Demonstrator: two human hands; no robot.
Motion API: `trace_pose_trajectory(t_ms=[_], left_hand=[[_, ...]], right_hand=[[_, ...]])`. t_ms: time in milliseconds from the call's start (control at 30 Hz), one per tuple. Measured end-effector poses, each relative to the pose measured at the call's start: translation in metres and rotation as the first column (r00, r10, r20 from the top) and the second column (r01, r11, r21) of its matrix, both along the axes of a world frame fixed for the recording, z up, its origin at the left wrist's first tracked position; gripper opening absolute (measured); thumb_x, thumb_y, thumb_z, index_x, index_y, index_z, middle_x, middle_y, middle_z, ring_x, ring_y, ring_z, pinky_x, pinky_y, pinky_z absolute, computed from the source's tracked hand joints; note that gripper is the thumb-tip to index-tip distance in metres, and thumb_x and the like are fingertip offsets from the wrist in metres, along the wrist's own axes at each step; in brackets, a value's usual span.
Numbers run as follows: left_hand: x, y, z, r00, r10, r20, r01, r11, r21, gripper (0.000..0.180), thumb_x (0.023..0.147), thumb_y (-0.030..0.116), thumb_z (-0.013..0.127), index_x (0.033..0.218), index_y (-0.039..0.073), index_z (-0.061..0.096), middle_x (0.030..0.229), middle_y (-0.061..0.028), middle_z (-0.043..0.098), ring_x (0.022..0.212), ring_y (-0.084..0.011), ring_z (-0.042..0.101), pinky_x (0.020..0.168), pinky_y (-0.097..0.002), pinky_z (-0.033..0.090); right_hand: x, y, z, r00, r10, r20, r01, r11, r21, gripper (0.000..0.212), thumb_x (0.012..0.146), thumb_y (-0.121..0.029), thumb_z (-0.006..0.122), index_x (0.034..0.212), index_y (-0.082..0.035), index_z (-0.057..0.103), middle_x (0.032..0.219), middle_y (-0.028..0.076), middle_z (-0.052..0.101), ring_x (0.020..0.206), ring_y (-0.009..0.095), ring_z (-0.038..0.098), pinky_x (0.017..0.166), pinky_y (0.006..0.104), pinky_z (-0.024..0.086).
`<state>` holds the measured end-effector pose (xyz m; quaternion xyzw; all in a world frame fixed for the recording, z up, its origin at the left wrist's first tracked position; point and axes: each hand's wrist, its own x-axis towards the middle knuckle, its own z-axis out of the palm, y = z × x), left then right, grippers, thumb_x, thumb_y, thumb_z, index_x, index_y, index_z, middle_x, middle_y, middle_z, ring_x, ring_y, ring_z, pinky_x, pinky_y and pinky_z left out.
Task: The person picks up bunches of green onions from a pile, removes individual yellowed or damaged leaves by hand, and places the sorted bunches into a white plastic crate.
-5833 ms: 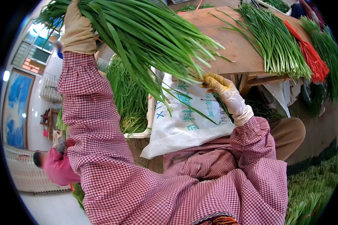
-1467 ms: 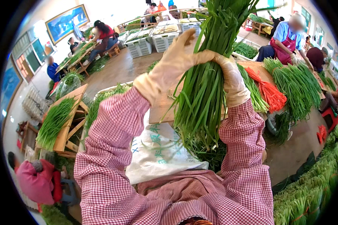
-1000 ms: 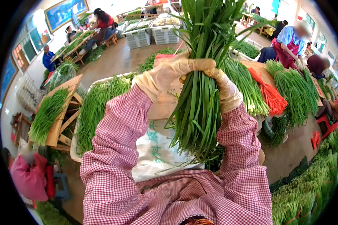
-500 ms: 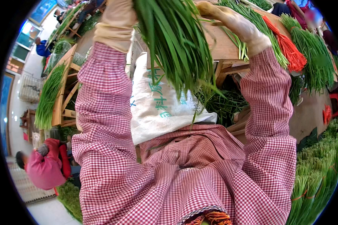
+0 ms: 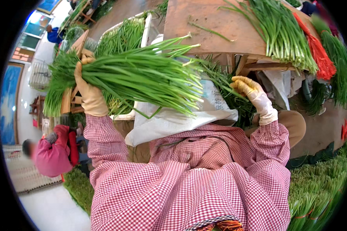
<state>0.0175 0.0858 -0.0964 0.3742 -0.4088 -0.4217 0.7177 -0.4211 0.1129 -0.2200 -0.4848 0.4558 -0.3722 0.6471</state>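
In my gloved left hand [image 5: 89,86] is a large bunch of garlic chives [image 5: 142,73], gripped near its leafy end and held sideways, with the pale cut ends pointing right. My gloved right hand [image 5: 250,90] hangs to the right of the bunch, fingers half bent and slightly apart, with nothing visible in them. Loose leaves [image 5: 223,82] lie just beyond its fingertips. Under the bunch, a white woven sack [image 5: 162,123] covers my lap.
A wooden table [image 5: 216,23] ahead carries more chives [image 5: 283,36] and red ties [image 5: 316,50]. A white crate [image 5: 145,30] of chives stands at left. Tied bundles [image 5: 320,192] fill the lower right. A person in pink [image 5: 52,154] sits at left.
My left hand has brought the chives down and left, turning them from hanging to sideways. My right hand has come down from the table toward my lap.
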Motion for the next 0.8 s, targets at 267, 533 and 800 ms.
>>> trace_pose_trajectory(t_ms=[267, 533, 800], left_hand=[[0.045, 0.047, -0.085, 0.935, 0.003, -0.355, -0.004, 1.000, -0.003, 0.021, 0.089, 0.024, 0.049, 0.101, 0.008, 0.055, 0.100, -0.0028, 0.056, 0.093, -0.0156, 0.053, 0.087, -0.0317, 0.043], [0.044, 0.051, -0.092, 0.963, 0.096, -0.253, -0.074, 0.993, 0.095, 0.025, 0.091, 0.028, 0.043, 0.100, 0.008, 0.055, 0.099, 0.0018, 0.054, 0.092, -0.0132, 0.052, 0.086, -0.0299, 0.043], [0.048, 0.041, -0.088, 0.988, 0.016, -0.151, -0.014, 1.000, 0.018, 0.029, 0.093, 0.030, 0.038, 0.104, 0.007, 0.053, 0.114, 0.0004, 0.046, 0.107, -0.0157, 0.045, 0.098, -0.0328, 0.033]], right_hand=[[0.024, 0.013, -0.015, 0.917, 0.116, -0.381, -0.134, 0.991, -0.021, 0.031, 0.084, -0.019, 0.059, 0.109, -0.001, 0.056, 0.094, 0.011, 0.063, 0.086, 0.015, 0.058, 0.076, 0.0250, 0.045], [0.095, -0.027, 0.038, 0.909, -0.072, -0.410, -0.158, 0.851, -0.501, 0.041, 0.074, -0.020, 0.067, 0.112, -0.008, 0.055, 0.102, 0.009, 0.059, 0.075, 0.017, 0.059, 0.069, 0.0276, 0.047], [0.115, -0.063, 0.045, 0.779, 0.141, -0.611, -0.460, 0.790, -0.405, 0.034, 0.071, -0.028, 0.067, 0.096, -0.005, 0.063, 0.079, 0.011, 0.064, 0.075, 0.025, 0.061, 0.067, 0.0316, 0.047]])
